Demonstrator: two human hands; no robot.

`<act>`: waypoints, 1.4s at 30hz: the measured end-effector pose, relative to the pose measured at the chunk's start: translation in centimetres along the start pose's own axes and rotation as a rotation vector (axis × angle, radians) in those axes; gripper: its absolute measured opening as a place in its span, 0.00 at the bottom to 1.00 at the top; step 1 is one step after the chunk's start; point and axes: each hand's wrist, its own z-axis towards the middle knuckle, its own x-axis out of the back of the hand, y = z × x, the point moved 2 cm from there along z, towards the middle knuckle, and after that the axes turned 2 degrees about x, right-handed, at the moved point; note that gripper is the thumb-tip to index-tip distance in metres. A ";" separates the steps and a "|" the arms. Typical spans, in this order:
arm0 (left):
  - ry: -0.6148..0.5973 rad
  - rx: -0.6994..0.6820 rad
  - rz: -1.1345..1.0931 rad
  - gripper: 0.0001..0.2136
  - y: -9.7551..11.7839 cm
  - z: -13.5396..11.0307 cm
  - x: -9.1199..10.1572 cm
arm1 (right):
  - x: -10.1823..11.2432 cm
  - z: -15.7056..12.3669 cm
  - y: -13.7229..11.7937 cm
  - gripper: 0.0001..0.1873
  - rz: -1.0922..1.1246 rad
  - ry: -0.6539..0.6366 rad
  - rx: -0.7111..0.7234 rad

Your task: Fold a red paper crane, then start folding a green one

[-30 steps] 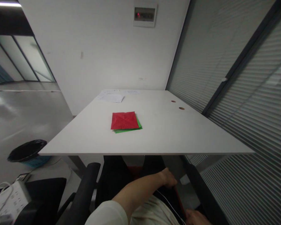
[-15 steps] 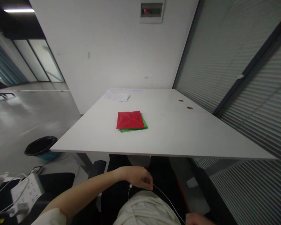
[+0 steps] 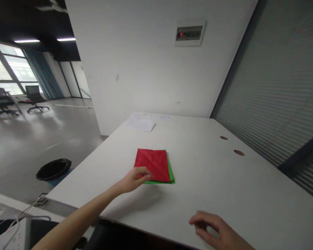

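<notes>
White worktop reaches back to a wall; on it, a creased red sheet lies over green sheets. The left hand, grip loosely parted, is at their near-left corner, contact unclear; the right hand's grip is parted, empty. None lifted: handling seems barely begun, all left.

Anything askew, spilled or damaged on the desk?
Slightly askew: the red sheet isn't squared with the green sheets under it; green sticks out at the right and near edges. The red one also shows creases. At the desk's far left, white papers lie loosely spread. No spill or tear visible.
</notes>
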 end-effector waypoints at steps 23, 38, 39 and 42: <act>0.663 0.306 -0.087 0.19 -15.1 6.6 1.4 | -2.2 17.0 6.1 0.39 -0.614 0.221 0.350; 0.653 0.526 -0.333 0.23 -13.3 6.5 -0.8 | -3.1 17.8 7.3 0.43 -0.354 0.215 0.195; 0.642 0.541 -0.358 0.23 -13.5 6.4 -1.1 | -3.6 18.2 7.4 0.43 -0.316 0.238 0.162; 0.611 0.501 -0.310 0.23 -14.1 5.8 -1.4 | -5.7 19.6 7.5 0.45 -0.249 0.313 0.107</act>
